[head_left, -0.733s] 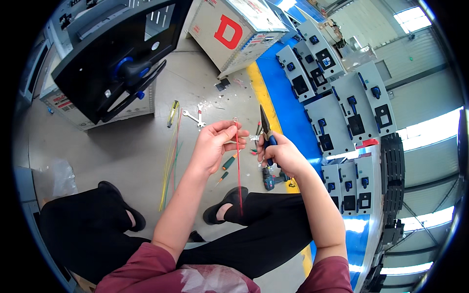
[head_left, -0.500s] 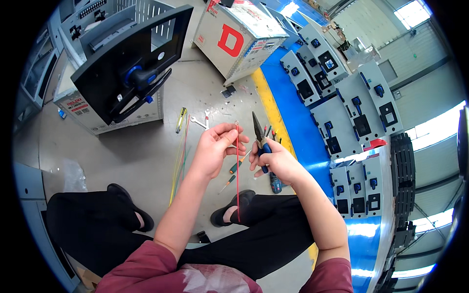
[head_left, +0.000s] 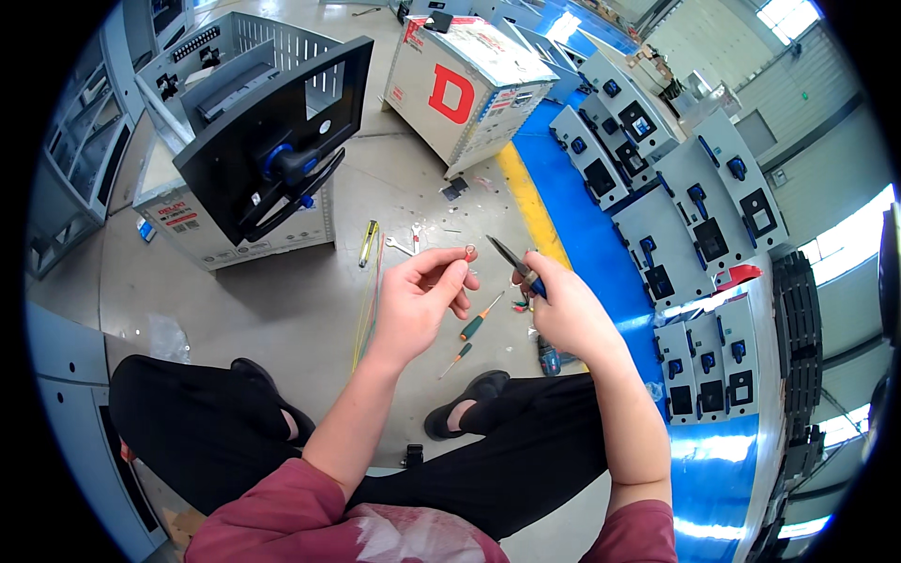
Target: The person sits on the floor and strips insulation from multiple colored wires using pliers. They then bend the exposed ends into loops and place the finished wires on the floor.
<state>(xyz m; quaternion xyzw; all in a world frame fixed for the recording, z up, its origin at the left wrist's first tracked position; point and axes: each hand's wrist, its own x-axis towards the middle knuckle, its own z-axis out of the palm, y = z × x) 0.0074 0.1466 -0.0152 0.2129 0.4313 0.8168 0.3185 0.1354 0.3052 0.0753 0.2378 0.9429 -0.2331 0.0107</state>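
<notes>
My left hand (head_left: 424,298) pinches a red wire between thumb and forefinger. Its tip, a small bent loop (head_left: 470,250), sticks out above the fingertips. The rest of that wire is hidden by the hand. My right hand (head_left: 565,308) is wrapped around long-nose pliers (head_left: 517,265) with dark jaws and blue handles. Their jaws point up and left, a short gap from the wire's loop. Below the hands, a green-handled screwdriver (head_left: 475,326) and a smaller screwdriver (head_left: 457,359) lie on the floor.
A yellow utility knife (head_left: 368,244), a wrench (head_left: 400,246) and loose coloured wires (head_left: 364,324) lie left of my hands. A blue power drill (head_left: 549,357) is by my right forearm. A black panel (head_left: 282,141) leans on a crate (head_left: 272,246); grey panels (head_left: 699,249) line the right.
The red wire hung long below my left hand before; now only its looped tip shows. My right hand has turned, tilting the pliers further left. The whole view has shifted slightly.
</notes>
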